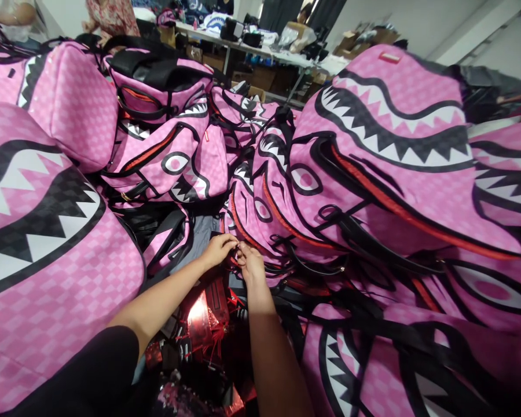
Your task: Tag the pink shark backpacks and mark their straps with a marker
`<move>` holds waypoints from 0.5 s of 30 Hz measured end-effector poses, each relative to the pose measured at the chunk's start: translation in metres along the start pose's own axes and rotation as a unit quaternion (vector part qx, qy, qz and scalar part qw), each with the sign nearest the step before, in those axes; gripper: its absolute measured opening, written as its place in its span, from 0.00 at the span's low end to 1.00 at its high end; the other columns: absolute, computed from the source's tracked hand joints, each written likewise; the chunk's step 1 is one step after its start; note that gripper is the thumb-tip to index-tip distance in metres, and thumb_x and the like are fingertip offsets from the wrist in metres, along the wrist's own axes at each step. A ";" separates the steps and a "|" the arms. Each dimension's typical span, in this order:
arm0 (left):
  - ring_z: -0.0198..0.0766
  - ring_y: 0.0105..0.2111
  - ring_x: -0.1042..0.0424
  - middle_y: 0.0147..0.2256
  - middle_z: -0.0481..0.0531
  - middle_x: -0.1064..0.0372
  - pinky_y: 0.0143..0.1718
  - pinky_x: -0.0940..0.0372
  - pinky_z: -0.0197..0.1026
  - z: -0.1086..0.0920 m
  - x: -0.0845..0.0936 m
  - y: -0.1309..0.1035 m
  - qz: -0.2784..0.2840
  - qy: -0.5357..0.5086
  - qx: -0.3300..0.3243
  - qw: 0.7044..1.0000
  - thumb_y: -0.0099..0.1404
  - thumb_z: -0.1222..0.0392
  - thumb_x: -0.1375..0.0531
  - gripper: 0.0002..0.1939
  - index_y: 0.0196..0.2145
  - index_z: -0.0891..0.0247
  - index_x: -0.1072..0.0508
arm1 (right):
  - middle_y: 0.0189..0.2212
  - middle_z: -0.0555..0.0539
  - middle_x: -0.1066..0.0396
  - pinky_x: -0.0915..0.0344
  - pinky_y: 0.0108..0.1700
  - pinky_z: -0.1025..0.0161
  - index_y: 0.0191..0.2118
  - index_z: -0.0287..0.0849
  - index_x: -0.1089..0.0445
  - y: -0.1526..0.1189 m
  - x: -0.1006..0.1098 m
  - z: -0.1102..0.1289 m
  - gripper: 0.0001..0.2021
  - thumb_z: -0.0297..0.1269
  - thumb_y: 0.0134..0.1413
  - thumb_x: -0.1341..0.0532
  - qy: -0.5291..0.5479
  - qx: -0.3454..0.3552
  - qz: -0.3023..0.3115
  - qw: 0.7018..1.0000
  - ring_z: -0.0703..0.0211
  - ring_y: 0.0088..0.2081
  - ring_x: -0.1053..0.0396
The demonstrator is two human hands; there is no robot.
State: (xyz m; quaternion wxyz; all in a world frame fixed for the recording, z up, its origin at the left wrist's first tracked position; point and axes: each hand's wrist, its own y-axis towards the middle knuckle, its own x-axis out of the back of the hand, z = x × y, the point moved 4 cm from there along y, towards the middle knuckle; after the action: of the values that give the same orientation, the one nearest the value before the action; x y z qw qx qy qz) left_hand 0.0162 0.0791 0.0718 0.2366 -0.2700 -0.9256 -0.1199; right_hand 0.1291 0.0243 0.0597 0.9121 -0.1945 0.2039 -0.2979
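My left hand (219,249) and my right hand (250,262) meet at the centre, fingertips pinched together. What they pinch is too small to make out. Both are at the edge of a pink checkered backpack (243,202) with a shark-mouth print, red zipper trim and black piping, one of several lying in a row to the right. Below my hands lies a pile of shiny red tags (202,318) with red strings, among dark pieces.
A large pink backpack (61,278) fills the left side; more are stacked behind it and at the right (399,116). Further back stands a long table (243,45) with bags and boxes. A person in a patterned top (113,20) is at the upper left.
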 end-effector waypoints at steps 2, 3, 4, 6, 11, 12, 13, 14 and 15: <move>0.34 0.37 0.28 0.36 0.49 0.25 0.42 0.35 0.35 0.000 -0.001 -0.002 0.008 0.003 0.005 1.000 0.68 0.60 0.48 0.10 0.38 0.62 0.26 | 0.16 0.56 0.39 0.53 0.15 0.74 0.25 0.40 0.36 0.001 0.000 -0.003 0.16 0.41 0.44 0.29 -0.005 0.014 -0.016 1.000 0.72 0.16 0.45; 0.34 0.37 0.28 0.36 0.49 0.25 0.42 0.36 0.35 0.000 -0.001 -0.004 0.011 0.006 0.007 1.000 0.68 0.60 0.47 0.10 0.38 0.62 0.25 | 0.15 0.57 0.40 0.53 0.15 0.74 0.25 0.40 0.38 0.002 -0.001 -0.006 0.17 0.43 0.44 0.30 -0.008 0.022 -0.028 0.999 0.73 0.15 0.46; 0.35 0.37 0.28 0.37 0.49 0.25 0.43 0.36 0.35 0.000 -0.002 -0.005 0.013 0.009 0.009 1.000 0.68 0.60 0.47 0.11 0.37 0.61 0.25 | 0.15 0.58 0.41 0.54 0.15 0.73 0.24 0.41 0.39 0.003 -0.001 -0.008 0.18 0.45 0.45 0.31 -0.012 0.031 -0.040 0.999 0.73 0.15 0.48; 0.35 0.38 0.28 0.37 0.49 0.25 0.43 0.37 0.36 0.002 -0.003 -0.007 0.016 0.014 0.014 1.000 0.68 0.61 0.48 0.12 0.38 0.61 0.25 | 0.14 0.59 0.42 0.55 0.15 0.73 0.24 0.42 0.40 0.003 -0.002 -0.012 0.19 0.48 0.47 0.32 -0.022 0.048 -0.066 0.996 0.74 0.14 0.50; 0.36 0.39 0.29 0.38 0.50 0.25 0.44 0.37 0.37 0.005 -0.002 -0.007 0.024 0.027 0.030 0.999 0.68 0.61 0.48 0.12 0.38 0.61 0.24 | 0.13 0.60 0.43 0.53 0.16 0.70 0.26 0.42 0.38 0.004 -0.003 -0.018 0.19 0.51 0.48 0.34 -0.061 0.081 -0.086 0.991 0.71 0.14 0.49; 0.36 0.39 0.29 0.38 0.50 0.25 0.44 0.37 0.37 0.005 -0.002 -0.007 0.027 0.029 0.034 0.999 0.68 0.61 0.48 0.12 0.38 0.61 0.24 | 0.14 0.60 0.43 0.52 0.17 0.70 0.26 0.42 0.37 0.004 -0.003 -0.018 0.18 0.51 0.48 0.34 -0.071 0.085 -0.084 0.990 0.71 0.14 0.49; 0.36 0.39 0.29 0.38 0.50 0.25 0.44 0.37 0.37 0.004 -0.001 -0.007 0.030 0.030 0.038 0.998 0.68 0.61 0.48 0.12 0.38 0.61 0.24 | 0.14 0.59 0.42 0.51 0.17 0.70 0.27 0.41 0.37 0.004 -0.002 -0.018 0.18 0.51 0.48 0.34 -0.080 0.090 -0.083 0.989 0.70 0.15 0.48; 0.36 0.39 0.29 0.38 0.50 0.25 0.44 0.37 0.37 0.004 -0.001 -0.007 0.033 0.031 0.042 0.998 0.68 0.61 0.48 0.12 0.38 0.61 0.24 | 0.14 0.59 0.42 0.50 0.18 0.70 0.27 0.41 0.36 0.004 -0.001 -0.019 0.18 0.52 0.48 0.35 -0.089 0.094 -0.081 0.988 0.70 0.15 0.47; 0.36 0.39 0.29 0.38 0.50 0.25 0.44 0.37 0.37 0.003 -0.001 -0.007 0.036 0.032 0.046 0.998 0.68 0.61 0.48 0.12 0.38 0.61 0.24 | 0.14 0.59 0.43 0.49 0.18 0.70 0.27 0.41 0.36 0.005 -0.001 -0.019 0.18 0.52 0.49 0.35 -0.097 0.099 -0.081 0.987 0.69 0.15 0.47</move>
State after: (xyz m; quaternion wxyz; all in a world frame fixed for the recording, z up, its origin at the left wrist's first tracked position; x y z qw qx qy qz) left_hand 0.0116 0.0742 0.0679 0.2820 -0.2879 -0.9119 -0.0770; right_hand 0.1215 0.0239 0.0415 0.9153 -0.1467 0.0671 -0.3690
